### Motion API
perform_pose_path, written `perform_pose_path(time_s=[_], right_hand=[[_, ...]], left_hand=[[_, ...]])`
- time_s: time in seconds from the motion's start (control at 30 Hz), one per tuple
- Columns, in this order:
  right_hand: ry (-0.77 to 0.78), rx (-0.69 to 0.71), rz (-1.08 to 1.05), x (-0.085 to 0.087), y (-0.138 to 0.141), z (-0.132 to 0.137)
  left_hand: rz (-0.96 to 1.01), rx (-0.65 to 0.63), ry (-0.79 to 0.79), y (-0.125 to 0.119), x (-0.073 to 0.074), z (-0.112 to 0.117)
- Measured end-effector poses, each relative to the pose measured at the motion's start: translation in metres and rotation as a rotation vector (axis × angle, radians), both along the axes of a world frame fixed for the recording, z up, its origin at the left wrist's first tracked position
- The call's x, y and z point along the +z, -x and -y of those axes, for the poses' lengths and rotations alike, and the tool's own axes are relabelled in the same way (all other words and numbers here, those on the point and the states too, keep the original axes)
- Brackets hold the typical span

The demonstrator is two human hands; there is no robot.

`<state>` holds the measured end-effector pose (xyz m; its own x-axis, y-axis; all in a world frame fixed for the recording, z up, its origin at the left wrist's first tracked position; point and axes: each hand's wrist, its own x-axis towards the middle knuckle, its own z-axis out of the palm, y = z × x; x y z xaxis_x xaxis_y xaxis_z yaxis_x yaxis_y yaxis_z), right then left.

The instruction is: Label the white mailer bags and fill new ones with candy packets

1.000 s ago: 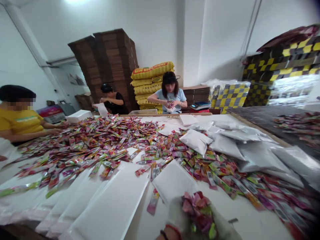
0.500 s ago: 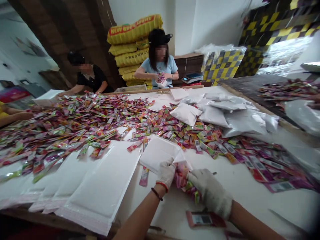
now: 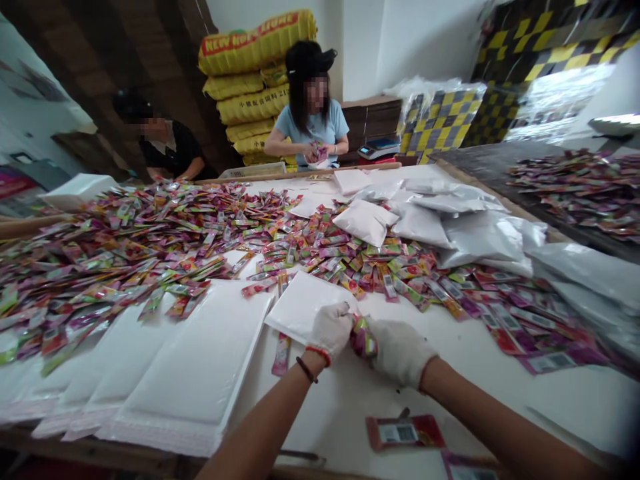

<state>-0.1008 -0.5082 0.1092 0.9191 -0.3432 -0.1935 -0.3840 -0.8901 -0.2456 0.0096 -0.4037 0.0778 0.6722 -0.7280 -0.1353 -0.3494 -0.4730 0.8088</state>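
Near the front edge of the white counter [image 3: 475,380], two gloved hands meet at the right end of a white mailer [image 3: 300,303] that lies flat and slightly askew. The left hand [image 3: 331,331] has its fingers drawn in on the near right part of the mailer, thumb side up. The right hand [image 3: 403,350] faces it from the other side, fingers curled about a bunch [image 3: 362,337] of shiny purple and green sachets — the bunch sits between the two hands, just at the mailer's end; how much of it is inside, I cannot tell. One sachet [image 3: 281,353] pokes out from under the mailer's near edge, and a red one [image 3: 404,432] lies alone below the right hand. To the left, larger mailers [image 3: 185,373] overlap in a fan. A wide heap [image 3: 150,233] of sachets spreads over the counter behind them and trails off to the right, below a cluster of plump white pouches [image 3: 367,221]. Across the counter, a person in blue [image 3: 313,130] handles sachets near a scale [image 3: 376,149] — yellow sacks [image 3: 257,43] are stacked behind — and a person in black [image 3: 173,150] bends over the heap's far side.
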Motion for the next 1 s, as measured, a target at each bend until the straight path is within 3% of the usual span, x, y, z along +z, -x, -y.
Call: perform_pose_path(time_s=[0.17, 0.3, 0.37, 0.47, 0.53, 0.67, 0.77, 0.9, 1.0], right_hand=[[-0.049, 0.073, -0.259, 0.016, -0.021, 0.007], [0.012, 0.052, -0.221, 0.015, -0.032, 0.002], [0.019, 0.032, -0.187, 0.013, -0.032, -0.002], [-0.081, 0.011, -0.170, 0.009, -0.020, -0.004], [-0.146, -0.006, -0.072, 0.005, -0.005, -0.005], [-0.028, -0.070, 0.096, -0.005, 0.020, -0.011], [-0.001, -0.113, -0.002, -0.006, 0.014, -0.005], [-0.146, -0.009, 0.033, -0.004, -0.006, 0.016], [-0.321, -0.002, 0.233, -0.017, -0.006, 0.020]], left_hand=[[0.242, 0.019, 0.097, 0.028, 0.018, 0.000], [0.091, 0.075, 0.102, 0.032, 0.020, 0.003], [0.170, 0.089, 0.087, 0.031, 0.016, 0.003], [0.439, 0.086, -0.015, 0.032, 0.010, 0.003], [0.515, 0.068, -0.095, 0.031, 0.008, 0.003], [0.542, 0.060, -0.134, 0.031, 0.011, 0.003], [0.665, -0.082, -0.176, 0.034, 0.018, -0.002], [0.826, -0.399, -0.142, 0.024, 0.025, -0.008], [0.756, -0.407, -0.017, 0.003, 0.024, -0.006]])
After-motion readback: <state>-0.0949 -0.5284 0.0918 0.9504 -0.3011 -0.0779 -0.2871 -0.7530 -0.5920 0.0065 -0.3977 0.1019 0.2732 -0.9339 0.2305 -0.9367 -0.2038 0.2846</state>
